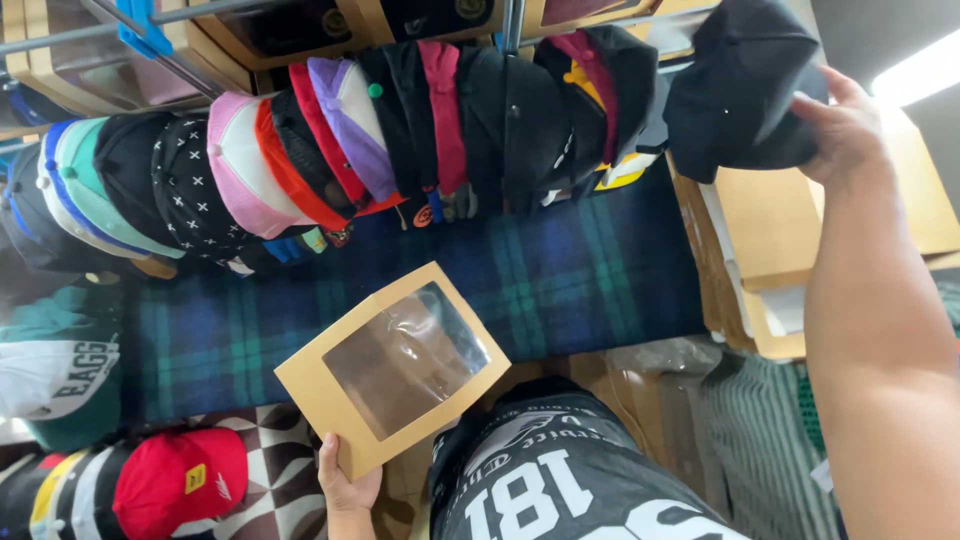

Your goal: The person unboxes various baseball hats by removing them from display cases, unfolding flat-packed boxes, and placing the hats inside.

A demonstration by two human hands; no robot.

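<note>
Left hand [347, 487] at six o'clock, pinching corner of flat tan cardboard box with clear window [392, 366], above dark tartan cloth [560, 280]. Right hand [848, 128] at two o'clock, gripping black cap [735, 90] beside row of coloured caps [340, 150].

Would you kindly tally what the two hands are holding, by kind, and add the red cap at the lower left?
Black caps, held up by the right hand: 1
Tan windowed boxes, held at one corner by the left hand: 1
Red caps at lower left: 1
Total: 3
</note>
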